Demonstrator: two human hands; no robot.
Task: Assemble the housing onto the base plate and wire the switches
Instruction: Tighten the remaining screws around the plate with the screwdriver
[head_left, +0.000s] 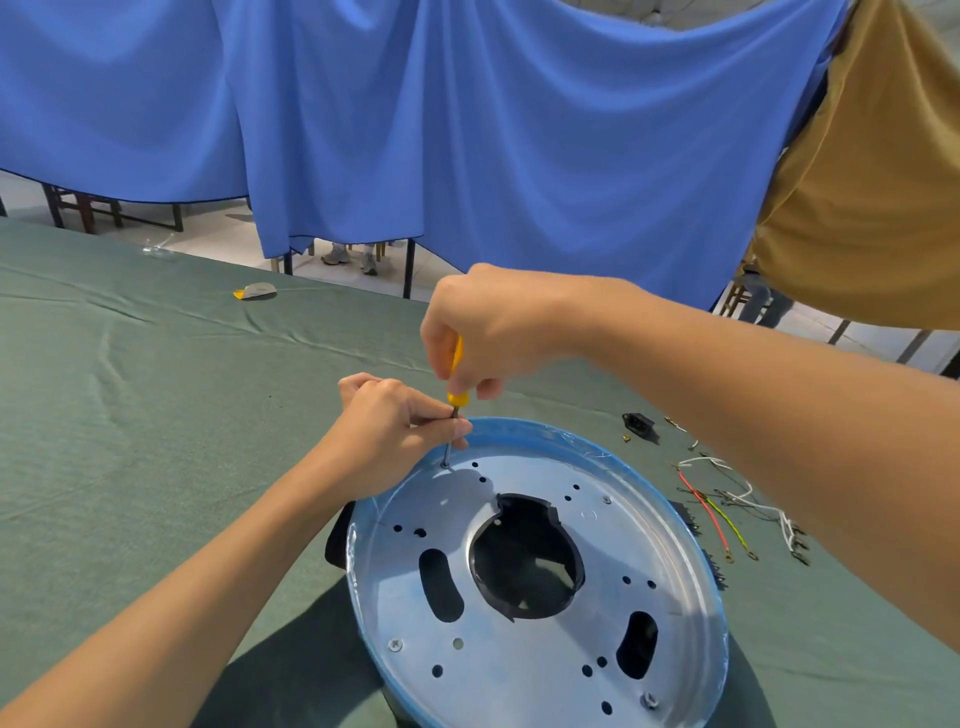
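A round silver base plate (582, 675) with a blue rim lies on top of a black housing (336, 540) on the green table. My right hand (488, 327) grips the yellow handle of a screwdriver (457, 395), held upright with its tip at a screw (445, 465) near the plate's far-left edge. My left hand (389, 431) pinches the screwdriver's metal shaft just above the plate. Three other screws sit in the plate, at the near left (396, 645), near right (649, 700) and far right (606, 500). Loose wires (727, 499), white, red and yellow-green, lie right of the plate.
A black socket part (638, 422) and small brass pieces lie on the green cloth beyond the plate. A yellow-and-grey scrap (254, 292) sits far left near the table's back edge. Blue and tan cloths hang behind, with chair legs and a person's feet below.
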